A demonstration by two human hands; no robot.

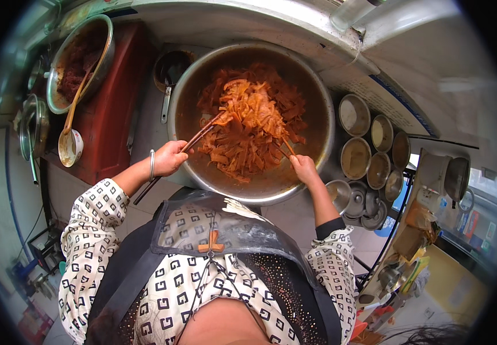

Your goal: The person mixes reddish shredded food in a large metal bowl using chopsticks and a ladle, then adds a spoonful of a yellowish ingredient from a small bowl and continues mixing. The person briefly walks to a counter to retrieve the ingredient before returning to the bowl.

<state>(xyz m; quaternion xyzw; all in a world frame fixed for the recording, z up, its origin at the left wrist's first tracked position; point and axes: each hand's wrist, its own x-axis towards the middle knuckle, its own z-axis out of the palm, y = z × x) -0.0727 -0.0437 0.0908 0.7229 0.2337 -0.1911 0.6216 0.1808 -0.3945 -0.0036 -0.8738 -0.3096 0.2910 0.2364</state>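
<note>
A wide stainless steel basin (255, 199) stands in front of me, holding a heap of flat, sauce-coated reddish-orange strips (248, 148). My left hand (168, 158), with a bangle at the wrist, grips a pair of long dark chopsticks (198, 136) whose tips run into the strips from the left. Over the basin's right side, my right hand (303, 167) grips another pair of chopsticks (288, 146), their tips buried in the same heap. Lighter orange strips (252, 101) are bunched on top between the two pairs. Brown sauce coats the basin's inner wall.
At upper left, a metal bowl (109, 51) of dark red paste sits on a red stand (116, 108), a long-handled ladle (78, 101) across it. A dark pot (162, 79) stands left of the basin. Several metal pots (355, 157) and lids (373, 215) lie to the right.
</note>
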